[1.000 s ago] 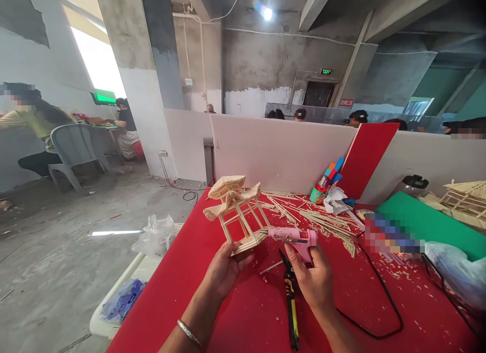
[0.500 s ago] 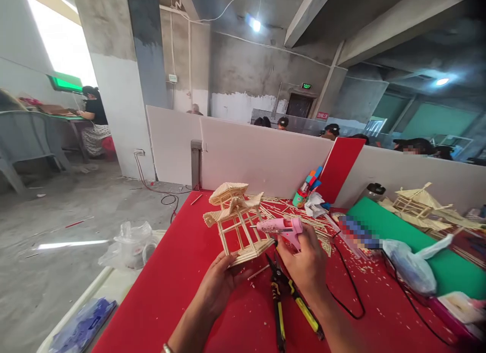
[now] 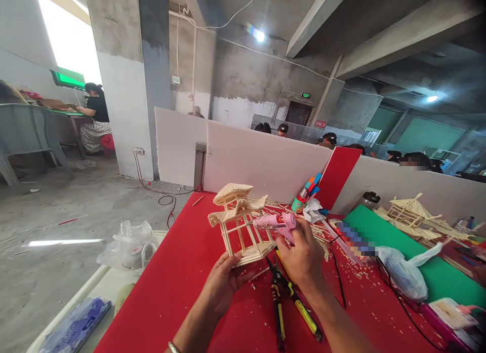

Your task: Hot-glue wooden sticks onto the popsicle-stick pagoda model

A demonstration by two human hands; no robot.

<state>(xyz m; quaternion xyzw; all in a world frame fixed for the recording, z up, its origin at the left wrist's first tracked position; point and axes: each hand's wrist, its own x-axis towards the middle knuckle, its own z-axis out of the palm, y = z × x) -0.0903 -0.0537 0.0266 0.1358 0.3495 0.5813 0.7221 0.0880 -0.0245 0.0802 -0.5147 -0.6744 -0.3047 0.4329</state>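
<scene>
My left hand (image 3: 224, 279) is closed on the base of a small pavilion model (image 3: 239, 206) built from pale wooden sticks, with two tiers of roof over thin posts. The model is held tilted above the red tabletop (image 3: 170, 287). In my right hand (image 3: 306, 249) is a pink hot glue gun (image 3: 275, 222), its front end against or just before the model's right-hand posts; whether it touches I cannot tell. Below both hands lie black and yellow pliers (image 3: 281, 282) with their handles spread. A loose stick (image 3: 260, 274) rests beside the plier jaws.
Loose sticks (image 3: 281, 207) and scraps lie behind the model, by a cup of markers (image 3: 299, 201). A black cord (image 3: 337, 277) crosses the right side. Beyond it are a green board (image 3: 395, 236), a plastic bag (image 3: 402, 272) and another stick model (image 3: 412, 213). White panels (image 3: 258, 158) border the back.
The glue gun has shifted slightly left relative to the model, its nozzle now lost among the posts. The camera view has moved a little. Both hands keep their holds.
</scene>
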